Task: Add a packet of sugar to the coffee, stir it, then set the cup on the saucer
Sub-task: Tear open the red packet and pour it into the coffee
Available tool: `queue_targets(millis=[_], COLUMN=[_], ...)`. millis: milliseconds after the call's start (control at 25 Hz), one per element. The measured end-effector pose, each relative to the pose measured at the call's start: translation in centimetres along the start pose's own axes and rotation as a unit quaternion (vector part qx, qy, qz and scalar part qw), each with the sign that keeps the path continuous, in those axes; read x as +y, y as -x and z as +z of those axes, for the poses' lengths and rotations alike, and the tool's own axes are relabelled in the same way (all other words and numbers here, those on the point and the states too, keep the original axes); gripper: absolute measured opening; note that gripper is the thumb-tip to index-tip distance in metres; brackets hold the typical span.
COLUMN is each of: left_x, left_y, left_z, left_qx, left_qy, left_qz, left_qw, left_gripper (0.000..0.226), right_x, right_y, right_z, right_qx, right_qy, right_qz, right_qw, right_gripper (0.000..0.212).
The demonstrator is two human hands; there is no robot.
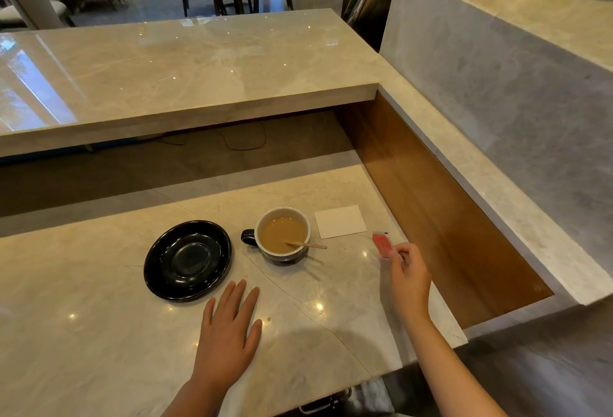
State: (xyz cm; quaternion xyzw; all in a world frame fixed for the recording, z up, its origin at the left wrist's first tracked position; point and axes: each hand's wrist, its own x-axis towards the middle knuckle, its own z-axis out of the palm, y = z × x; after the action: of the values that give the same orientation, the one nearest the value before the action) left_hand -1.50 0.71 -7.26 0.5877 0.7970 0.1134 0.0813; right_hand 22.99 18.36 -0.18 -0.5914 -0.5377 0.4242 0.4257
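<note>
A dark cup point(282, 234) with a white inside holds light brown coffee and stands on the marble counter. A wooden stirrer point(306, 244) leans in it, its end over the right rim. The empty black saucer point(187, 260) lies just left of the cup. My right hand point(408, 279) pinches a red sugar packet point(382, 244) at its lower end, to the right of the cup and just above the counter. My left hand point(229, 330) lies flat on the counter with fingers spread, below the saucer and cup, holding nothing.
A white paper card point(340, 221) lies behind the packet, right of the cup. A raised marble shelf point(185, 68) runs across the back, and a wooden side wall point(431, 204) under a marble ledge bounds the counter on the right.
</note>
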Motion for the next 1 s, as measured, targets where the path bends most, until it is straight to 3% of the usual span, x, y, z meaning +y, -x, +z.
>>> queue_targets(millis=[160,400,520,680,800,1000], left_x=[0.1,0.0,0.0,0.0,-0.1,0.0], left_y=[-0.3,-0.3,-0.3,-0.2,-0.2,-0.2], left_z=[-0.1,-0.1,-0.2,-0.1,-0.1,-0.3], left_qx=[0.001,0.009,0.014,0.009,0.009,0.019], left_qy=[-0.001,-0.01,-0.012,-0.004,0.005,0.019], left_qz=[0.004,0.004,0.002,0.002,0.006,0.009], left_qw=[1.0,1.0,1.0,1.0,1.0,1.0], left_gripper=[0.053,0.054,0.057,0.056,0.055,0.055], right_x=[-4.0,-6.2,-6.6,-7.6,-8.4,-9.0], right_y=[-0.1,-1.0,-0.9,-1.2,-1.7,-2.3], right_z=[1.3,3.3,4.3,5.8,7.2,9.3], right_qx=[-0.06,-0.129,-0.145,-0.159,-0.182,-0.193], right_qy=[-0.246,-0.314,-0.246,-0.039,0.089,0.222], right_qz=[0.161,0.167,0.142,-0.011,-0.149,-0.28], right_qw=[0.954,0.926,0.948,0.986,0.968,0.914], right_gripper=[0.01,0.031,0.026,0.027,0.029,0.03])
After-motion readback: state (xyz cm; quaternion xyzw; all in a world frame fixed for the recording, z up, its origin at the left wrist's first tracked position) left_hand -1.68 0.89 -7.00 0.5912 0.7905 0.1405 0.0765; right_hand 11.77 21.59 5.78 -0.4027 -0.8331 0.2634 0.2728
